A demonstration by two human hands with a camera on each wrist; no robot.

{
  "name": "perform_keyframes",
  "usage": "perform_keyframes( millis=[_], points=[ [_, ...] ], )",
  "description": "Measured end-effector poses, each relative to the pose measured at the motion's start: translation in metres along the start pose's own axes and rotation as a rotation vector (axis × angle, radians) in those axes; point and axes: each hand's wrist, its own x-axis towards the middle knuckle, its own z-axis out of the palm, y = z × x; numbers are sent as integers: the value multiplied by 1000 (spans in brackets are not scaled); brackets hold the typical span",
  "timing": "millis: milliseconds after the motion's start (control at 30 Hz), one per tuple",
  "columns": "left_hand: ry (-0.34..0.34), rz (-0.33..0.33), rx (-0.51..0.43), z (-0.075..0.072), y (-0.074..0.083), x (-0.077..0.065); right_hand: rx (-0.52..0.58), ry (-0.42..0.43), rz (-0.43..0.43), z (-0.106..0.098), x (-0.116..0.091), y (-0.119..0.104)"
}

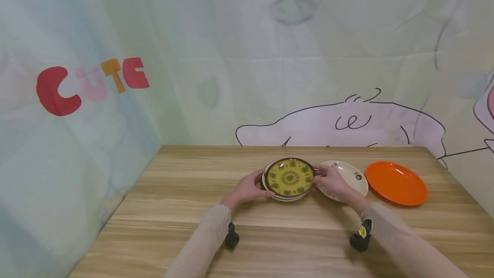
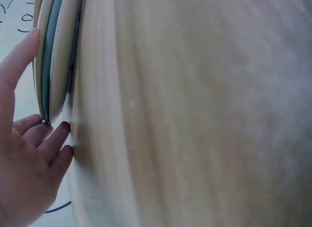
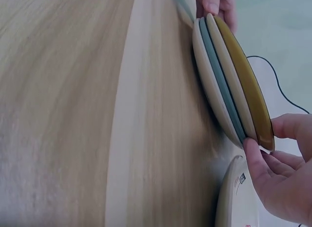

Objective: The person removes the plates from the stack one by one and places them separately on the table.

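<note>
A yellow-green patterned plate (image 1: 290, 178) with a dark brown rim lies on top of a stack of plates. Below it in the right wrist view come a cream plate (image 3: 225, 56), a teal plate (image 3: 220, 80) and another cream plate (image 3: 208, 80). My left hand (image 1: 247, 190) holds the yellow plate from the left, thumb at its near edge and fingers round the side. On the opposite side my right hand (image 1: 332, 181) pinches the yellow plate's rim, its thumb on top and a fingertip at the cream plate's edge.
Just right of the stack, partly behind my right hand, lies a white plate (image 1: 353, 176) with small printed motifs. An orange oval plate (image 1: 397, 183) is farther right. All stand on a wood-grain table (image 1: 162, 235), with a printed cloth backdrop (image 1: 200, 55) behind.
</note>
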Motion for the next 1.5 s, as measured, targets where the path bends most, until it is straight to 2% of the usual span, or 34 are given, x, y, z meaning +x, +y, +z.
perform_keyframes(
  millis=[500, 800, 1100, 1500],
  points=[
    [-3, 17, 35, -1, 2, -1, 15, -46, 16, -10, -2, -1],
    [0, 16, 36, -1, -4, 1, 108, -44, 11, -14, -6, -4],
    [-13, 17, 13, 0, -5, 1, 154, -20, 1, -19, -11, 1],
    [-10, 1, 37, -1, -2, 2, 184, -33, -30, -54, -27, 14]
  ],
)
